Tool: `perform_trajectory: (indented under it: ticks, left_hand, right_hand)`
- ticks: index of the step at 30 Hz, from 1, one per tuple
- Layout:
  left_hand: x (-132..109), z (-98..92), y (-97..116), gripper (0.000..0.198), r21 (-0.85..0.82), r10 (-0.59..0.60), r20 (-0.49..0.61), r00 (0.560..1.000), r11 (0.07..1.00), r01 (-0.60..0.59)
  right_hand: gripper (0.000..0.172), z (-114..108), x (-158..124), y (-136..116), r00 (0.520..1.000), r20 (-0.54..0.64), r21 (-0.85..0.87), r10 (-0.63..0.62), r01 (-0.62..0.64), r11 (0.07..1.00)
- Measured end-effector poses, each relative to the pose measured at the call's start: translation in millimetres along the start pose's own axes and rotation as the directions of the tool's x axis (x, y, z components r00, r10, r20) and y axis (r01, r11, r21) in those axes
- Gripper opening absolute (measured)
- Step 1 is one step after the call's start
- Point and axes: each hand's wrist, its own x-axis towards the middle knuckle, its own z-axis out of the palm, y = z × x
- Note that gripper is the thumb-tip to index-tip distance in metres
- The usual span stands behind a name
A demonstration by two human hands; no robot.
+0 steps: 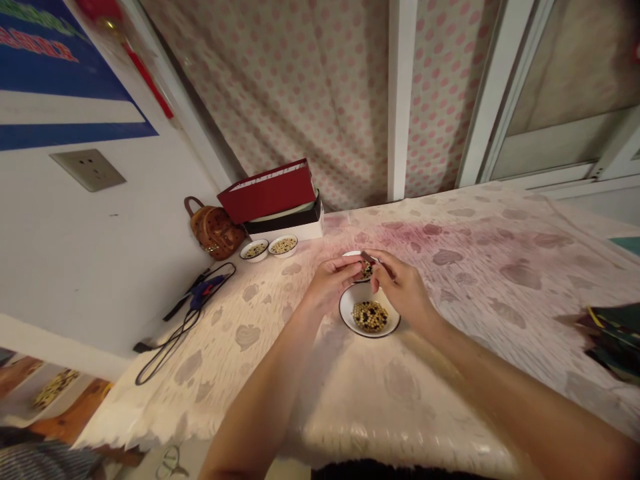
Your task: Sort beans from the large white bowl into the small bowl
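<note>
A white dark-rimmed bowl (346, 319) stands at the middle of the table, holding a mix of yellow and black beans or beads (370, 316). Just behind it is a second, similar bowl (351, 253), mostly covered by my hands, with the same mix inside. My left hand (331, 281) hovers over the left side of both bowls, thumb and fingers pinched together; what they hold is hidden. From the right, my right hand (403, 283) meets it, its fingers closed on a small dark flat piece (369, 257). Its exact kind is too small to make out.
Two more filled bowls, a left one (254, 259) and a right one (283, 253), stand before a red box (273, 193) atop a black-and-white box (295, 230). Nearby are a brown mini backpack (214, 230) and a corded blue tool (205, 290). Dark cloth (617, 337) lies right.
</note>
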Motion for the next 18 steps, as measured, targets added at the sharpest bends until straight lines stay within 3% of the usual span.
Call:
perform_trajectory:
  ticks: [18]
  left_hand:
    - [-4.4,3.6,2.9,0.035,0.024,0.022,0.015,1.0,0.999,-0.022]
  right_hand:
    - [0.037,-1.2,-1.0,-3.7,0.998,0.043,-0.032,-0.044,0.046,0.998]
